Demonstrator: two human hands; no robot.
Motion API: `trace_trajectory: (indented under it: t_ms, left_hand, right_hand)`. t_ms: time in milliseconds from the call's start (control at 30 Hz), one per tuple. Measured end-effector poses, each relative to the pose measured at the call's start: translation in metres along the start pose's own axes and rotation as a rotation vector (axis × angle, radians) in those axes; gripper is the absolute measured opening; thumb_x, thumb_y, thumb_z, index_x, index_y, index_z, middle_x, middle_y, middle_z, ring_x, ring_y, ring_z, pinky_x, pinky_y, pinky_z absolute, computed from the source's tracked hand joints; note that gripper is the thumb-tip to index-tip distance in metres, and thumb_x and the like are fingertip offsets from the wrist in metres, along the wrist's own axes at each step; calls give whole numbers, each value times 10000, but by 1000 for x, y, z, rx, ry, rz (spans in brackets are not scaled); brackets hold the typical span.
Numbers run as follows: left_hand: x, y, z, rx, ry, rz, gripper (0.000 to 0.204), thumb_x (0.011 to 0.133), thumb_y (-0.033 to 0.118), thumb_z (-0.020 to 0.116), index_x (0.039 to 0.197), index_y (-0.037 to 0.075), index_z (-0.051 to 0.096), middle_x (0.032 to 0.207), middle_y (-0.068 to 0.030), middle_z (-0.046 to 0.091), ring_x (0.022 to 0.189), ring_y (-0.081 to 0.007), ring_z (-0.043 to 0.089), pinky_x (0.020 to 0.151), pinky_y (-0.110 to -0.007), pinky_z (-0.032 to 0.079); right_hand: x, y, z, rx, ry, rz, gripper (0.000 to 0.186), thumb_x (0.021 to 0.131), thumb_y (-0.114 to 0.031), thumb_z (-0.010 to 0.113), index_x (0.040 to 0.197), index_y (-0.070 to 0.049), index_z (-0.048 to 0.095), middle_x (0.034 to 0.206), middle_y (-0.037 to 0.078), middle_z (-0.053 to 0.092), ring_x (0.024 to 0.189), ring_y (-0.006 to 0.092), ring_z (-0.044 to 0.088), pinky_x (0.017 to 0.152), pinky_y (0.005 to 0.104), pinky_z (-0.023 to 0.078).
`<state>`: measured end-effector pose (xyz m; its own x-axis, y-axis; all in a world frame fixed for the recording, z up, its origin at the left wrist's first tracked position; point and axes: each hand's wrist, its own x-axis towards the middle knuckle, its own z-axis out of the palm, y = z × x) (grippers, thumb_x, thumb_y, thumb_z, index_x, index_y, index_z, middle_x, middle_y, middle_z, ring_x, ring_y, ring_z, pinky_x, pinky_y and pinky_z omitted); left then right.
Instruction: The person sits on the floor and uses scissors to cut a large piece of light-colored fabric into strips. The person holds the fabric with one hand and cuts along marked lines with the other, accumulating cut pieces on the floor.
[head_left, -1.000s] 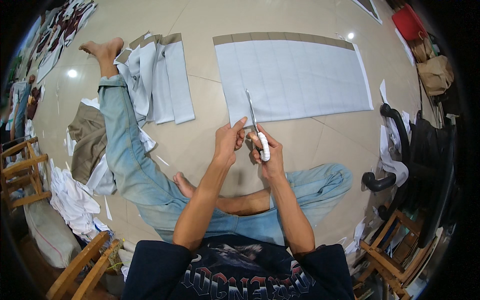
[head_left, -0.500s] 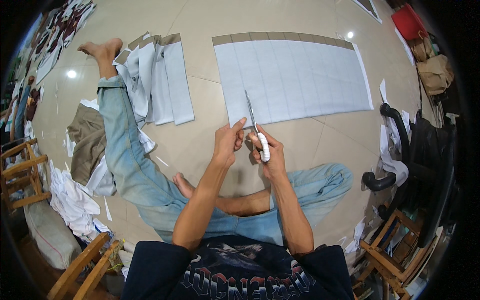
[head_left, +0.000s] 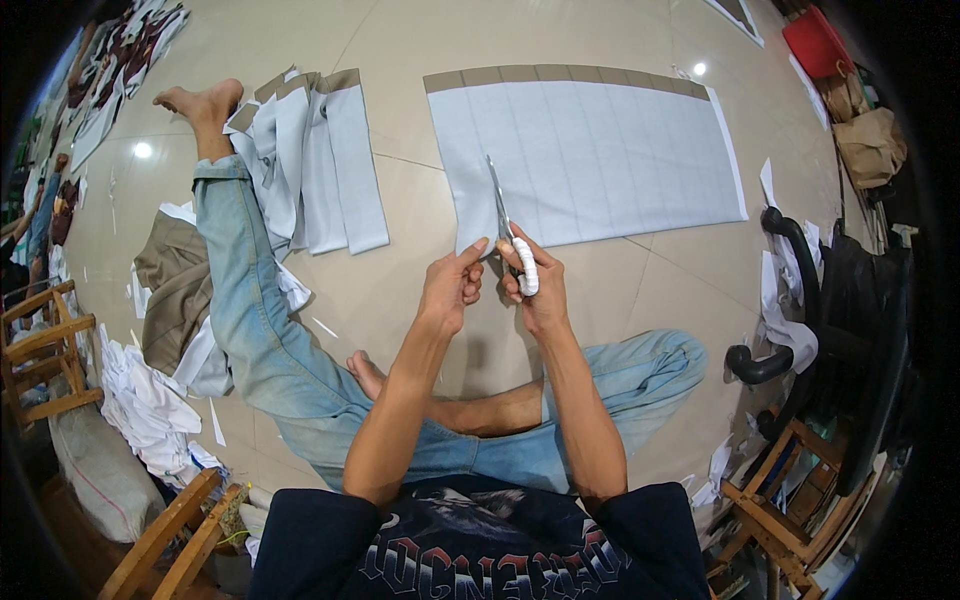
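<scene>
A wide light-grey cloth (head_left: 610, 155) with a brown strip along its far edge and faint parallel lines lies flat on the floor in front of me. My left hand (head_left: 448, 290) pinches its near edge by the left corner, between thumb and fingers. In my right hand (head_left: 545, 300) is a pair of scissors (head_left: 527, 268) with a white-wrapped handle. Their blades point away from me over the cloth, a little right of my left hand. Whether the lower blade runs under the cloth cannot be made out.
Left of the cloth lies a rumpled stack of grey pieces with brown ends (head_left: 330, 170), beside my outstretched leg. Brown fabric (head_left: 175, 280) and white scraps (head_left: 150, 405) are heaped farther left. Black chair legs (head_left: 790, 235) stand at right, wooden frames (head_left: 165, 530) at the lower corners.
Both hands and the scissors have shifted slightly away from me, deeper along the cloth. The cloth's near left corner now bends a little where my left hand pinches it.
</scene>
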<state>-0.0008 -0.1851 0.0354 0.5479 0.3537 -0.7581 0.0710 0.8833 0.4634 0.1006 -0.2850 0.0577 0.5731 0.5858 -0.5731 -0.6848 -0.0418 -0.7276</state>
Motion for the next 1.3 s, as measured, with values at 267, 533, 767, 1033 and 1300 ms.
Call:
trace_trajectory:
  t_ms: [267,533,767,1033,1300]
  left_hand:
    - [3,-2,-5,8,-18,-4,226,927,284,717,846,101,612,583,55,498,428,-46,382,394,-220,263]
    - [-8,9,-7,277,86,-29,306,923,326,718,982,30,669,585,28,525,440,-84,414,418,-253,327]
    - [54,102,-2,1464,309,1343,862,819,538,743,1459,55,425,1457,-184,453,1350,-382,391,1100,-524,320]
    - [129,156,-26,2069,-22,1064,1412,573,881,656,1585,44,139,1661,-143,125,1526,-391,68,1220,-589,60]
    - [133,154,-29,2035,-34,1084,1441,551,901,644,1586,42,126,1661,-135,130,1524,-393,68,1214,-607,59]
  right_hand:
    - [1,-1,1,-2,-3,1,609,850,-149,795,1368,52,547,763,5,617,463,56,480,387,207,323]
    - [4,-1,0,-27,-2,23,570,837,-102,798,1347,31,580,760,22,629,467,82,496,408,234,358]
    - [-2,-1,5,56,20,32,580,837,-110,796,1354,31,573,753,6,605,466,69,475,403,217,325]
    - [13,-3,13,56,15,19,601,838,-129,796,1359,49,558,759,1,581,467,60,448,393,212,300]
    - [32,-5,26,2,28,-4,625,834,-143,810,1363,60,547,758,11,585,471,62,460,394,212,316]
